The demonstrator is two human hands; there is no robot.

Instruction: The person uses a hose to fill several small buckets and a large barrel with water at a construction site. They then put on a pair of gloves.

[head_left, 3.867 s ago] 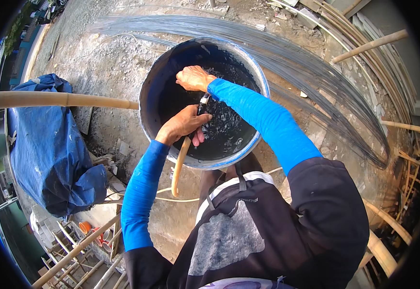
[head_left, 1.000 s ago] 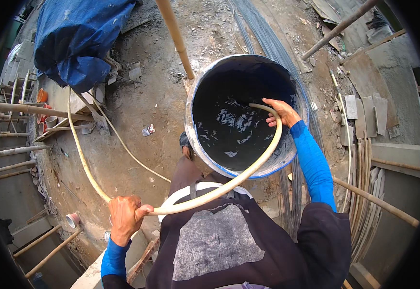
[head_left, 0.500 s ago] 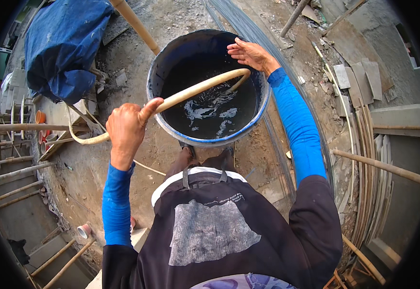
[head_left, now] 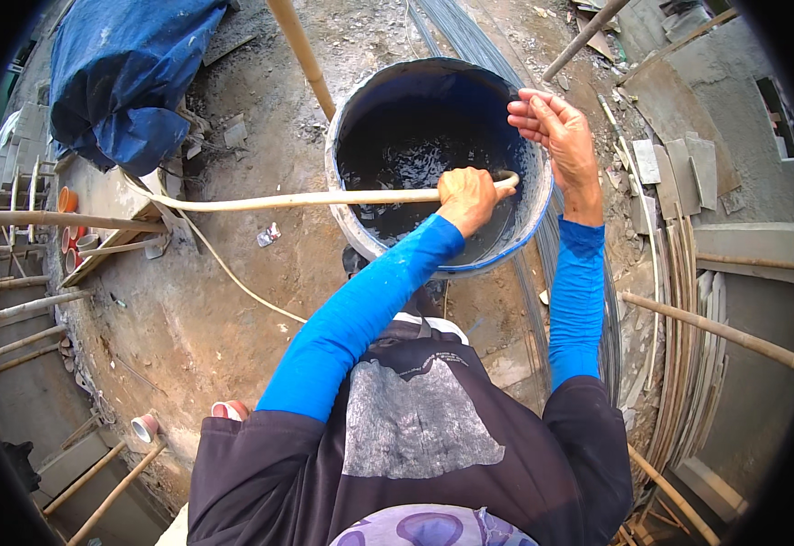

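Note:
A big blue drum (head_left: 526, 218) stands in front of me, with dark, rippling water (head_left: 406, 150) inside. Over its near right part, my left hand (head_left: 470, 196) is wrapped round a cream-coloured hose (head_left: 306, 198). From the left the hose runs across the drum's opening, and its end bends just beyond my fist toward the right inner wall. My right hand (head_left: 556, 136) is raised at the drum's right rim, fingers slightly bent and apart, with nothing visible in it. Blue sleeves cover both forearms.
A blue tarpaulin (head_left: 115, 91) covers a heap at the far left, near orange buckets (head_left: 68, 200). A bamboo pole (head_left: 301, 55) rises behind the drum. Long thin metal rods (head_left: 470, 36) lie behind and right of it. Planks (head_left: 679, 309) and a slanting pole (head_left: 716, 329) are at right.
My left hand has moved right along the hose, from left of the drum to over its opening. My right hand has shifted right and back to the rim. The view has shifted slightly.

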